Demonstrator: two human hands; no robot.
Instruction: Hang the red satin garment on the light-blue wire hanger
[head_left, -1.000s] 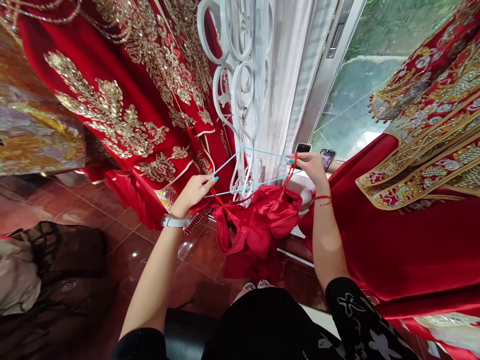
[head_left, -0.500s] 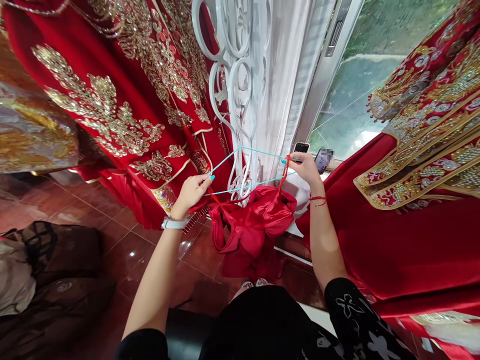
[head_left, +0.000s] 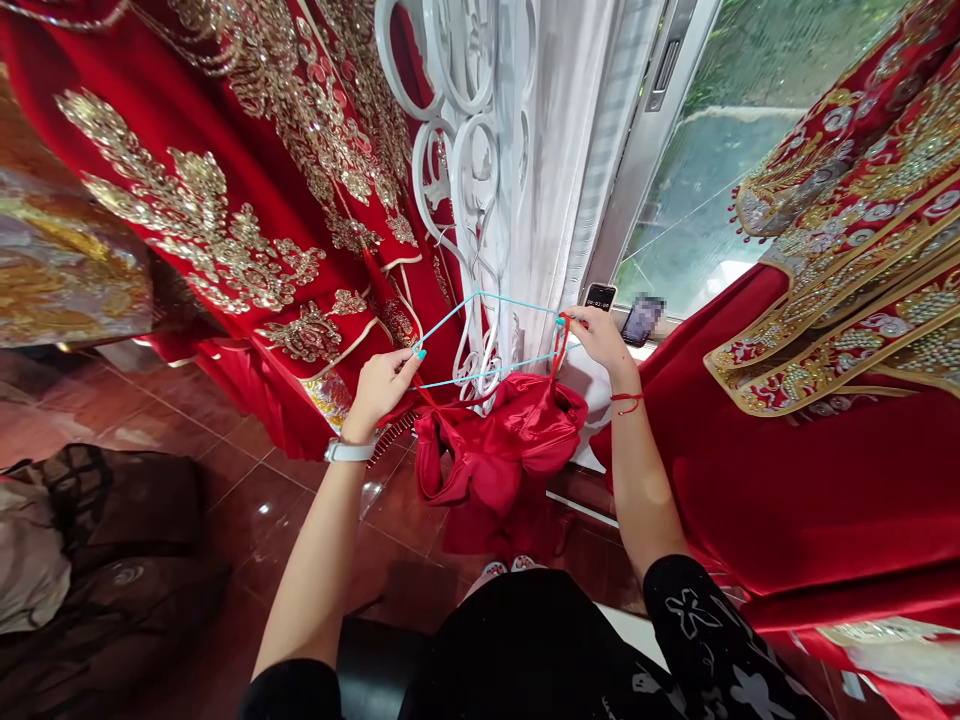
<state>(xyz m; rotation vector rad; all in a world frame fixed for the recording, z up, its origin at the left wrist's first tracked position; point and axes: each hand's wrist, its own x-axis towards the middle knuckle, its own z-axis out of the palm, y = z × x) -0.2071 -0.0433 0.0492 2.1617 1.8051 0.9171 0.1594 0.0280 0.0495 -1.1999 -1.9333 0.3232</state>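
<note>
A thin light-blue wire hanger [head_left: 517,301] is spread between my two hands, its hook up near the white scroll ironwork. From it hangs a red satin dress [head_left: 495,470] by thin red straps. My left hand [head_left: 385,388] pinches the hanger's left end, thumb on top, close to one strap. At the opposite end, my right hand [head_left: 602,340] is closed on the hanger's corner, where the other red strap [head_left: 562,345] loops over the wire. The dress's lower part drops toward the floor near my feet.
White scroll ironwork [head_left: 475,180] stands straight ahead. Gold-embroidered red garments [head_left: 210,220] hang at left, with beaded red ones [head_left: 847,300] at right. Two phones, one a dark phone [head_left: 600,298], rest on the window ledge. Dark bags [head_left: 127,520] lie on the tiled floor.
My right hand has shifted slightly left with the hanger's right end, and the right strap sits at the hanger's corner. My left hand has barely moved.
</note>
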